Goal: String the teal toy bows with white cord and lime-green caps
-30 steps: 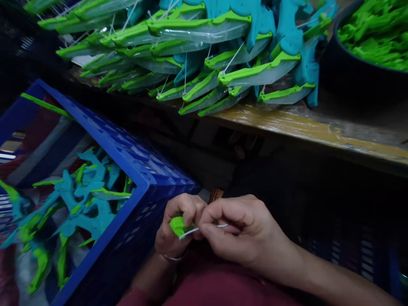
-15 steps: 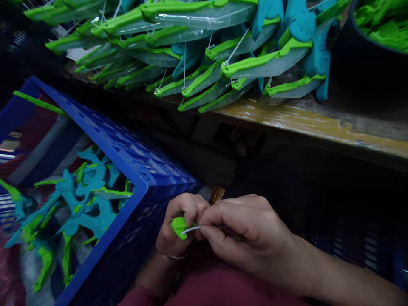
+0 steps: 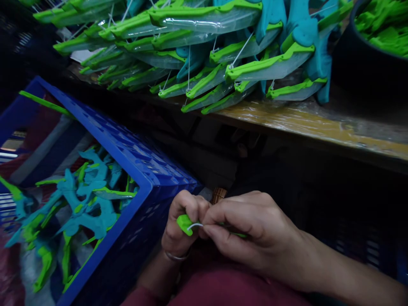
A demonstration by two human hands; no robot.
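Note:
My left hand (image 3: 181,206) is closed around a small bright green plastic part (image 3: 184,224), whose rounded end sticks out between the fingers. From that end a white string (image 3: 195,224) runs in a slight curve to my right hand (image 3: 258,225), pinched between thumb and forefinger. Both hands touch each other low in the middle of the view. A thin strip of green also shows beneath the right hand's fingers. Most of the green part is hidden by the fingers.
A blue plastic crate (image 3: 145,187) on the left holds several teal-and-green plastic pieces (image 3: 92,212). On the table (image 3: 287,123) ahead lie stacked green-and-clear bow-shaped pieces (image 3: 270,63) with white strings. A dark bucket (image 3: 357,55) of green parts stands at the right.
Both hands have shifted slightly right in the view, along with the surroundings. The green end has tilted a little, and the white string now curves where it was nearly straight.

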